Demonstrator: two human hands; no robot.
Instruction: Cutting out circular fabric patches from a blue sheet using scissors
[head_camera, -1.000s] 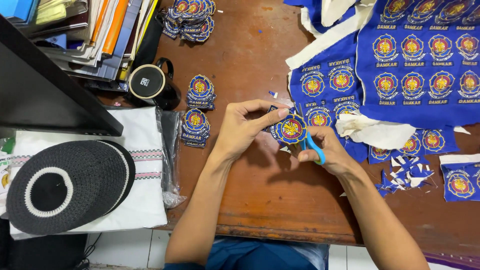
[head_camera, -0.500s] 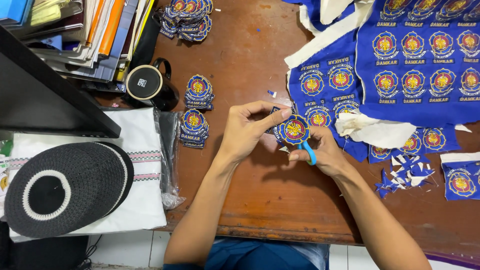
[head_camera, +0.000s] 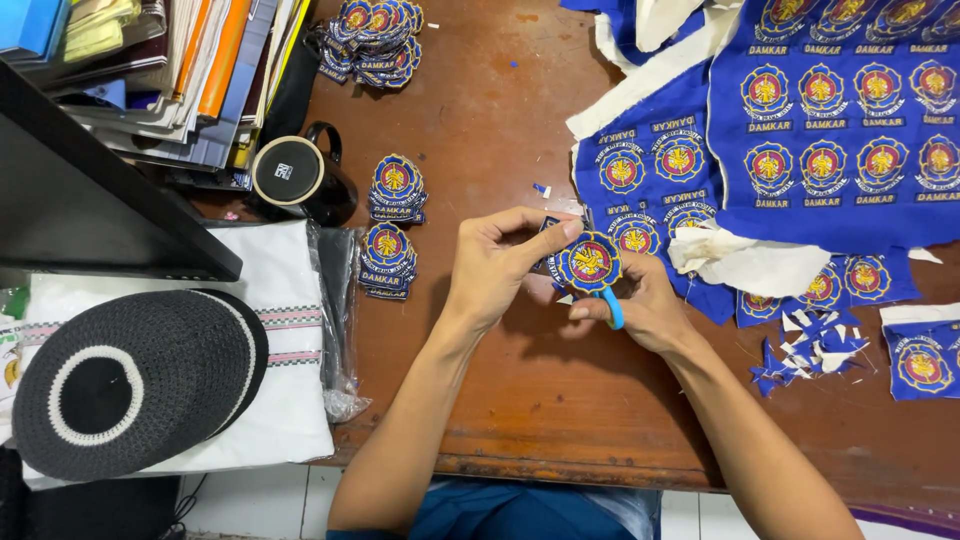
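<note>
My left hand (head_camera: 500, 262) pinches a round blue embroidered patch (head_camera: 589, 262) with a red and gold emblem, held above the brown wooden table (head_camera: 560, 420). My right hand (head_camera: 645, 305) sits just under and right of the patch, gripping small blue-handled scissors (head_camera: 612, 306) whose blades are hidden behind the patch. A scrap of blue cloth pokes out behind the patch on its left.
Stacks of cut patches (head_camera: 390, 225) lie left of my hands, another pile (head_camera: 370, 40) at the back. A blue cloth sheet of uncut patches (head_camera: 840, 120) covers the right, with offcuts (head_camera: 810, 345). A black mug (head_camera: 295, 180), folded white cloth (head_camera: 280, 330) and black knitted cap (head_camera: 120, 380) lie left.
The patch has been turned in my left hand and now faces up fully. My right hand with the scissors shifted slightly left, under the patch.
</note>
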